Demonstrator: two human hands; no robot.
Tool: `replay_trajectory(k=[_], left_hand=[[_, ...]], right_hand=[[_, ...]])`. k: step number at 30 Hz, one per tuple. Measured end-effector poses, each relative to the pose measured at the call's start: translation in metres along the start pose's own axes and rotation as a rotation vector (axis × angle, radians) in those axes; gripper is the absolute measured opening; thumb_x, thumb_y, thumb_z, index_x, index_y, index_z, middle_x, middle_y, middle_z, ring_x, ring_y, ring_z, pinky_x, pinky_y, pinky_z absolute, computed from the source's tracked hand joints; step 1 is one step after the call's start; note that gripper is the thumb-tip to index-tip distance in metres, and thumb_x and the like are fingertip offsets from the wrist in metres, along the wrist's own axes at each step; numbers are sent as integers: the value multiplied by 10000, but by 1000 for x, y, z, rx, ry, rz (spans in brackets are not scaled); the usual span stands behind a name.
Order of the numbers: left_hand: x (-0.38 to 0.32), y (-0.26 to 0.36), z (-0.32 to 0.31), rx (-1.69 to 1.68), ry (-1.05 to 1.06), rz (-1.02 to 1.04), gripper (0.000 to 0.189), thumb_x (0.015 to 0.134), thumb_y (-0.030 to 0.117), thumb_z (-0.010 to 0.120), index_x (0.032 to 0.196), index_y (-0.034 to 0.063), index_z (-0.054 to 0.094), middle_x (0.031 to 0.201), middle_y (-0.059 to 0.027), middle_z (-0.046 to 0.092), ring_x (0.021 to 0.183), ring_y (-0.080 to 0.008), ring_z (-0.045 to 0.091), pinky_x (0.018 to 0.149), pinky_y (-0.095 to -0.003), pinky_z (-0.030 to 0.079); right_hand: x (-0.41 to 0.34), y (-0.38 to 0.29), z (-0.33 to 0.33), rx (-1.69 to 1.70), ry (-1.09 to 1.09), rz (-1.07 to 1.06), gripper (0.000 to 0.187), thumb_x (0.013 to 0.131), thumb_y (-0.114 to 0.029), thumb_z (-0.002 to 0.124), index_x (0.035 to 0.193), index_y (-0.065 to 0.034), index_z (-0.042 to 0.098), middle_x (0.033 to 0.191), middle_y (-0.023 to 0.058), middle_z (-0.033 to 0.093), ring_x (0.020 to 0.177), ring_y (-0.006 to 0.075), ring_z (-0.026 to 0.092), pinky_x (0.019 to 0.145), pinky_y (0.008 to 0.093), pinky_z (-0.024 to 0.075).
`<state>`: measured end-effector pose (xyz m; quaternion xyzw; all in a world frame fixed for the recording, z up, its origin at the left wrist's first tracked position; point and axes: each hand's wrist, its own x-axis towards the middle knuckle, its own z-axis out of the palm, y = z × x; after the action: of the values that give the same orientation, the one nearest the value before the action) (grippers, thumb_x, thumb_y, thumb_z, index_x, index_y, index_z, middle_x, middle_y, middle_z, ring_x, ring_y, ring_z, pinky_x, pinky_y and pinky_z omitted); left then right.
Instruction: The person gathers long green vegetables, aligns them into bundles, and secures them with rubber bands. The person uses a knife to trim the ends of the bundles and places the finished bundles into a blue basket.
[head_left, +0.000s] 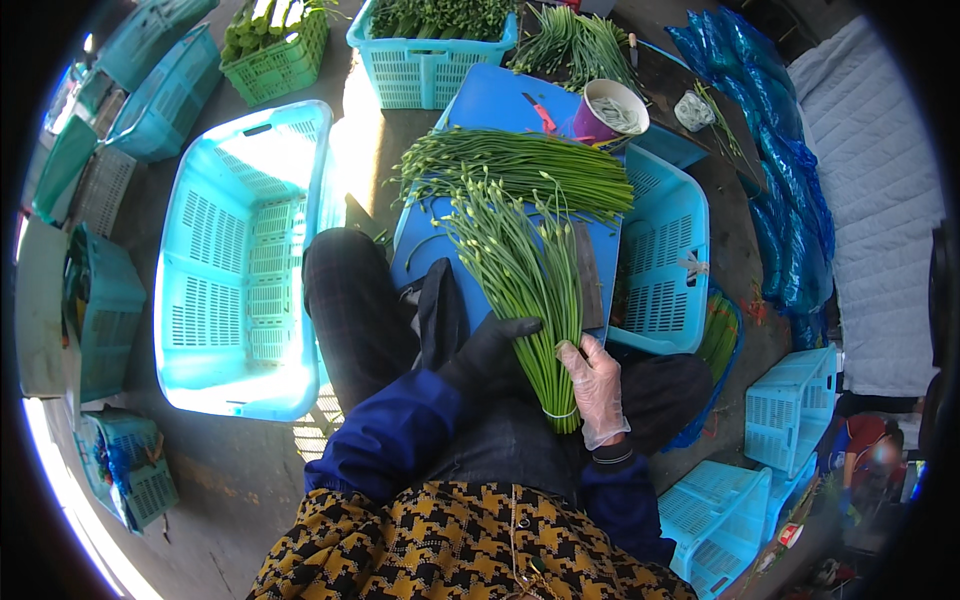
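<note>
A bundle of garlic chive stems with flower buds (536, 300) is held between both hands, bound near its lower end by a pale band (560, 413). My left hand (499, 346), in a dark glove, grips the stems from the left. My right hand (598, 386), in a clear plastic glove, closes on them from the right, above the band. A larger loose pile of the same stems (525, 169) lies across the blue board (491, 97). Beneath the held stems' right edge rests a dark flat rectangular piece (594, 289). Beyond the pile are a red-handled knife (541, 114) and a purple tub (596, 120).
A turquoise plastic crate (240, 262) stands at left, another (664, 255) right of the board. Behind are a crate of greens (431, 75) and a green crate (281, 71). Blue plastic bags (780, 187) lie at right. A person in red (862, 442) is at far lower right.
</note>
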<state>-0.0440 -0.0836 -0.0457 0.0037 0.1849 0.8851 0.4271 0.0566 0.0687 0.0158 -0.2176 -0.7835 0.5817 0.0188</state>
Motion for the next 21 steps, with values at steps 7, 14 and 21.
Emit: replay_trajectory(k=[7, 14, 21], left_hand=[[-7, 6, 11, -62, 0, -34, 547, 893, 87, 692, 1412, 6, 540, 1306, -146, 668, 1164, -287, 676, 1033, -444, 545], [-4, 2, 3, -10, -74, 18, 573, 900, 166, 729, 1415, 11, 533, 1303, -142, 666, 1154, -278, 678, 1010, -425, 555], [5, 2, 2, 247, -32, 91, 588, 883, 130, 768, 1401, -8, 526, 1295, -141, 667, 1157, -257, 672, 993, -406, 563]], right_hand=[[0, 0, 1, -7, -8, -28, 306, 1013, -246, 699, 1191, 3, 696, 918, -8, 692, 827, 64, 579, 787, 248, 494], [-1, -3, 1, -48, -1, -16, 274, 1001, -233, 714, 1148, -2, 705, 916, -2, 695, 815, 70, 583, 771, 254, 500], [-4, -22, 2, -510, -6, -376, 382, 969, -329, 718, 1196, -25, 677, 1044, 175, 731, 921, 391, 707, 804, 413, 567]])
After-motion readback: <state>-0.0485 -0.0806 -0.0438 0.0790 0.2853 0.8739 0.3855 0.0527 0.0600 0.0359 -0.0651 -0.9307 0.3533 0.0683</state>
